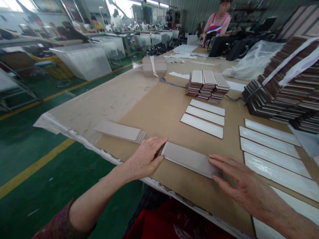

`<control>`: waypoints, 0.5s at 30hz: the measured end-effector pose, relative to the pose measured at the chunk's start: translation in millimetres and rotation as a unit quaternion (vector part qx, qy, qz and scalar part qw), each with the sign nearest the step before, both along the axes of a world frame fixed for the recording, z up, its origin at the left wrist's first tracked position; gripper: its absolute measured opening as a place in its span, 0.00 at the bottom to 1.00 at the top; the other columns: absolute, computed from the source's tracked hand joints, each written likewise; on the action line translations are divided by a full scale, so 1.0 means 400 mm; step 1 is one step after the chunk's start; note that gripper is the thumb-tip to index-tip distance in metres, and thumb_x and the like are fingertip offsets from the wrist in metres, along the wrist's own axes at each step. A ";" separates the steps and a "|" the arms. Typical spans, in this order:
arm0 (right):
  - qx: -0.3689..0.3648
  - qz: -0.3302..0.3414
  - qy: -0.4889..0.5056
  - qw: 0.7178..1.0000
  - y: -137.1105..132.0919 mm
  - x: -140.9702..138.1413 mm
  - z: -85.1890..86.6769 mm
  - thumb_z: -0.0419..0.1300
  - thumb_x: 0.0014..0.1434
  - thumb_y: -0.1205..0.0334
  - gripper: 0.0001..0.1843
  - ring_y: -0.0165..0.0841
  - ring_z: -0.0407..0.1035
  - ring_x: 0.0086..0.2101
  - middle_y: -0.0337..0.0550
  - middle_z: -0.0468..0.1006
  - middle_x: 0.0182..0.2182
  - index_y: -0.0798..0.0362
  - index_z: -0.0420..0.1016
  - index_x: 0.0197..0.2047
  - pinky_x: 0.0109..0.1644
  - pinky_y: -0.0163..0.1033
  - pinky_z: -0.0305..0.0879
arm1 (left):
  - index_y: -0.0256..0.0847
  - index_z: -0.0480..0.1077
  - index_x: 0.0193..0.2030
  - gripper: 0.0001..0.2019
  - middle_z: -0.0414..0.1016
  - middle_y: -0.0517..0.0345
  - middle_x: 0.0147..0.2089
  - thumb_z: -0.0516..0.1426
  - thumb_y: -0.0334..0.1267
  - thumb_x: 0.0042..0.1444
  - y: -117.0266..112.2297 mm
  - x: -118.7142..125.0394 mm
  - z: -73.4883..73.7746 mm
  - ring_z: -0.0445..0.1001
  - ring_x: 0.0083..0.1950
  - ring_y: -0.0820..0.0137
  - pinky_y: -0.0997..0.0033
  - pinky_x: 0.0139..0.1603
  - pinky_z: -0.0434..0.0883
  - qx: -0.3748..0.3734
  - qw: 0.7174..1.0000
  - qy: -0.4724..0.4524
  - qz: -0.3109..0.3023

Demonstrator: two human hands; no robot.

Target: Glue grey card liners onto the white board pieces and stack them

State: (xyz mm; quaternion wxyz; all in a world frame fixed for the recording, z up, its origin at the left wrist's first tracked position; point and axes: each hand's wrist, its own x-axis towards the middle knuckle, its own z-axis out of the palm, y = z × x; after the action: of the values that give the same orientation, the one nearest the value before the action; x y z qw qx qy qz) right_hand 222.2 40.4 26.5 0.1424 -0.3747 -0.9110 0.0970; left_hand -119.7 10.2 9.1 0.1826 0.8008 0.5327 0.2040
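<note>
A grey rectangular board strip (186, 158) lies near the front edge of the table, with a pale strip along its left end. My left hand (147, 157) grips that left end between thumb and fingers. At the opposite end, the thumb and fingers of my right hand (231, 176) close on the board's right edge. Left of my left hand sits a small fanned pile of similar grey strips (119, 130). Beyond the board lie white, glossy strips with dark edges (201, 125) in a short column. More shiny white strips (279, 169) are laid out at the right, partly behind my right arm.
Banded stacks of boards (208, 83) stand farther back. A tall leaning pile of dark-edged boards (286, 86) fills the right side beside crumpled clear plastic (254, 61). A person (216, 25) is at the far end. The table's left edge (74, 132) borders a green floor.
</note>
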 end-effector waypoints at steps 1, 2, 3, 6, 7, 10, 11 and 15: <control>-0.001 -0.001 0.001 1.000 0.002 -0.002 -0.002 0.55 0.66 0.58 0.19 0.41 0.69 0.56 0.47 0.74 0.57 0.50 0.72 0.58 0.60 0.51 0.69 | 0.40 0.54 0.70 0.29 0.62 0.45 0.67 0.54 0.36 0.62 0.000 0.000 -0.001 0.60 0.68 0.58 0.49 0.69 0.59 0.000 1.000 -0.001 0.001; -0.001 -0.001 0.002 1.000 0.004 -0.003 -0.003 0.55 0.65 0.58 0.19 0.41 0.69 0.56 0.47 0.74 0.57 0.50 0.72 0.58 0.60 0.51 0.69 | 0.40 0.54 0.70 0.29 0.63 0.44 0.67 0.54 0.36 0.62 -0.001 0.001 -0.002 0.60 0.68 0.58 0.49 0.68 0.59 -0.001 1.000 -0.002 0.003; -0.001 -0.002 0.003 1.000 0.006 -0.003 -0.003 0.55 0.65 0.58 0.19 0.42 0.69 0.55 0.47 0.74 0.57 0.50 0.72 0.58 0.60 0.51 0.69 | 0.40 0.54 0.69 0.29 0.63 0.44 0.67 0.54 0.36 0.62 0.000 0.001 -0.002 0.60 0.68 0.58 0.49 0.68 0.59 -0.001 1.000 -0.004 0.004; 0.003 0.003 0.000 1.000 0.010 -0.004 -0.002 0.55 0.64 0.58 0.19 0.43 0.71 0.54 0.48 0.76 0.55 0.50 0.73 0.57 0.58 0.52 0.71 | 0.39 0.56 0.68 0.27 0.64 0.44 0.66 0.55 0.37 0.62 0.001 0.003 -0.001 0.61 0.67 0.58 0.49 0.68 0.60 0.004 1.000 -0.012 0.003; 0.006 0.008 -0.003 1.000 0.012 -0.006 -0.001 0.55 0.64 0.58 0.19 0.43 0.71 0.53 0.49 0.76 0.55 0.51 0.73 0.57 0.57 0.52 0.71 | 0.39 0.57 0.68 0.27 0.65 0.44 0.66 0.55 0.37 0.62 0.001 0.003 0.000 0.61 0.67 0.58 0.49 0.68 0.60 0.006 1.000 -0.014 0.003; 0.017 0.022 -0.009 1.000 0.016 -0.015 0.004 0.55 0.65 0.58 0.19 0.43 0.72 0.52 0.50 0.76 0.54 0.53 0.74 0.56 0.56 0.52 0.72 | 0.38 0.58 0.67 0.26 0.66 0.45 0.65 0.55 0.38 0.63 0.003 0.004 0.000 0.61 0.67 0.58 0.50 0.68 0.60 0.012 1.000 -0.015 0.003; 0.021 0.025 -0.010 0.999 0.016 -0.018 0.006 0.55 0.65 0.59 0.18 0.43 0.72 0.52 0.50 0.77 0.54 0.53 0.74 0.56 0.56 0.52 0.72 | 0.37 0.58 0.66 0.25 0.66 0.45 0.65 0.54 0.37 0.63 0.003 0.005 -0.001 0.61 0.67 0.59 0.50 0.68 0.59 0.014 1.000 -0.013 0.004; 0.036 0.031 -0.010 0.999 0.018 -0.029 0.006 0.54 0.65 0.59 0.18 0.43 0.72 0.51 0.51 0.77 0.53 0.54 0.74 0.55 0.54 0.52 0.73 | 0.38 0.59 0.66 0.24 0.66 0.48 0.65 0.54 0.35 0.64 0.004 0.005 -0.007 0.62 0.67 0.61 0.52 0.69 0.59 0.013 1.000 -0.008 0.006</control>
State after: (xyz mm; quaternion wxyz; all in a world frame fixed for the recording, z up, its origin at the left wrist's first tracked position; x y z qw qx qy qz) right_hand 210.7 47.7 29.0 0.1439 -0.3415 -0.9265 0.0647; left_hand -117.9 12.0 6.1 0.1749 0.7981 0.5336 0.2184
